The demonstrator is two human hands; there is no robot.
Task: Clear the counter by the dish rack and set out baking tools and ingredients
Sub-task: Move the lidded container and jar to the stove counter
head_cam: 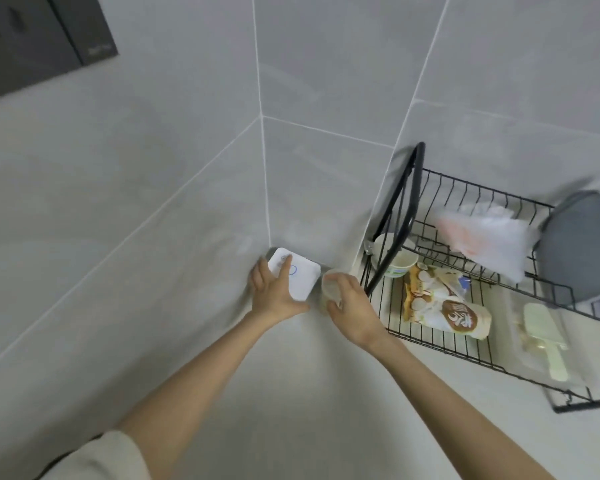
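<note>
Pale grey counter [274, 393] runs into the tiled corner, and everything I place here I place against the dish rack [465, 306]. Farthest from the rack, tucked in the corner, lies the flat white device [300, 277] (a kitchen scale, I'd guess); my left hand [274, 296] rests on it with fingers spread, thumb splayed toward the counter, pressing rather than gripping. Between that device and the rack's black leg stands a small pale cup [329, 285], just beside the leg, and my right hand [352, 308] wraps it, fingers curled closed around its wall. Inside the rack sit a paper bowl [397, 263] and a snack bag [444, 303]. To do this well, I judge I should lift the cup straight up clear of the leg and slide the device out flat, not tipping it.
</note>
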